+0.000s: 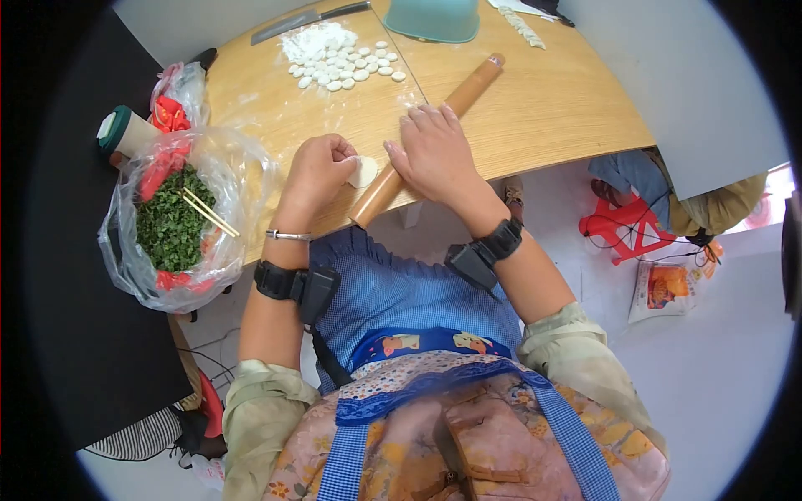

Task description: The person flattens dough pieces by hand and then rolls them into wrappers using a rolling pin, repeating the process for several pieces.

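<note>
My left hand (322, 171) is closed, with thumb and fingers pinching the edge of a small round dough wrapper (364, 173) near the table's front edge. My right hand (436, 154) lies over a wooden rolling pin (474, 88), its fingers across the top and the thumb along the near side. The pin slants from the front edge toward the back right, its lower end beside the wrapper. Beyond my hands lie several small flattened dough pieces (347, 67) by a heap of white flour (317, 39).
A cleaver (284, 27) lies at the back of the wooden table (551, 108), near an upturned green basin (432, 18). Folded dumplings (522, 27) sit farther right. On the left stand a bag of chopped greens (171, 221) with chopsticks (209, 213) and a cup (125, 134).
</note>
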Demonstrator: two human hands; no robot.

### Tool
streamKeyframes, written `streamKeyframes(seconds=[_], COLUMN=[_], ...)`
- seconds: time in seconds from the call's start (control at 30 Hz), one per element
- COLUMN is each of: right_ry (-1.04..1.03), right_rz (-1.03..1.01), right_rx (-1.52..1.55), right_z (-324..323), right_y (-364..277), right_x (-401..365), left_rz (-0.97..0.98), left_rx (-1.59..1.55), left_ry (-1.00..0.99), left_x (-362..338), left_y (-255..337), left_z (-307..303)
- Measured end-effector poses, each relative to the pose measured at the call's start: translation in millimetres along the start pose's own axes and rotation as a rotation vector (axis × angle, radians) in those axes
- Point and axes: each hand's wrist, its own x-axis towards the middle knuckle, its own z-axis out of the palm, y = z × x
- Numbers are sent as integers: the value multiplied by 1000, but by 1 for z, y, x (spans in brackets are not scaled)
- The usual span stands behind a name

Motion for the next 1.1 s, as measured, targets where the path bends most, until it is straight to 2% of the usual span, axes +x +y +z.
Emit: streamKeyframes(seconds=[0.1,0.17,0.2,0.27,0.4,0.63,0.7,0.73,0.8,0.9,0.93,1.0,1.1], right_ry=[-82,-232,-232,-105,-73,-92,-88,-85,-78,-68,-63,-61,-59], right_rz=[23,15,18,-66,-55,-28,-10,-4,3,5,7,7,-1], right_rx=[23,54,56,80,62,120,102,100,98,81,77,74,90], right_z=[5,10,15,23,27,-16,-19,-20,-19,-15,-15,-15,-15], right_y=[-7,-8,-8,-10,-10,19,22,24,25,22,21,19,17], right_x=[23,36,41,50,49,-24,-35,-37,-39,-37,-36,-34,-26], left_rz=[14,10,7,13,-29,42,86,92,-6,0,1,13,-40], left_rx=[12,7,2,-4,-48,-39,-230,-229,-420,-535,-534,-311,-354], left_ry=[33,26,19,20,-6,-15,9,6,-69,-137,-134,-108,-78], left_x=[2,3,4,5,6,-2,-3,-3,-5,-3,-1,2,2], left_y=[1,1,1,1,-1,3,7,10,20,22,20,13,14], left_z=[-1,-2,-2,-2,-3,-1,1,2,1,0,1,5,7])
